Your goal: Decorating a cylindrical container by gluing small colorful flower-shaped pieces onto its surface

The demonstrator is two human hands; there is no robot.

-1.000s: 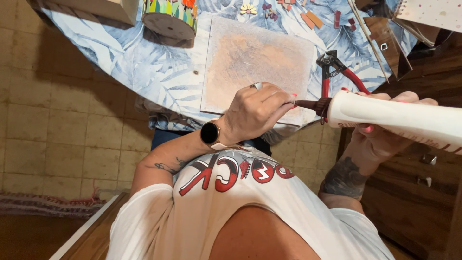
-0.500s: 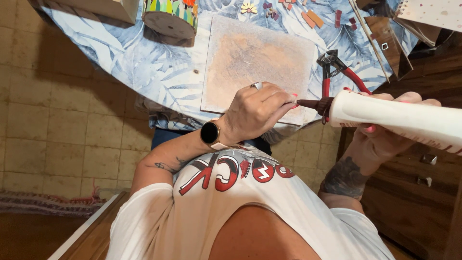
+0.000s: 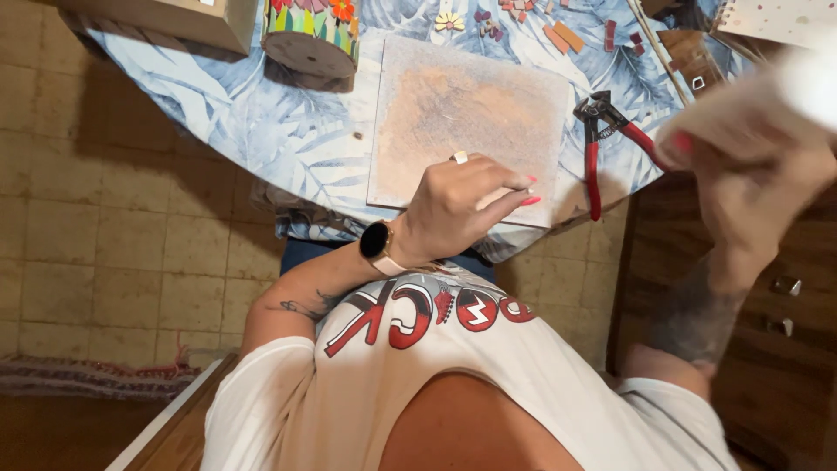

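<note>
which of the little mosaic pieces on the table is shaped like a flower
The yellow-petalled flower piece near the colourful cylinder; the other small pieces right of it are plain reddish-orange chips.

My red-handled nippers lie on the leaf-print tablecloth (blue and white), a mosaic pot nearby, and probably loose tile bits.

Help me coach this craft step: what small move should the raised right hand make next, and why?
Probably bring the right hand down and steady it beside the square board. It is lifted and motion-blurred, so what it grips cannot be made out, while the left hand rests at the board's near edge and the red-handled pliers lie untouched alongside.
</note>
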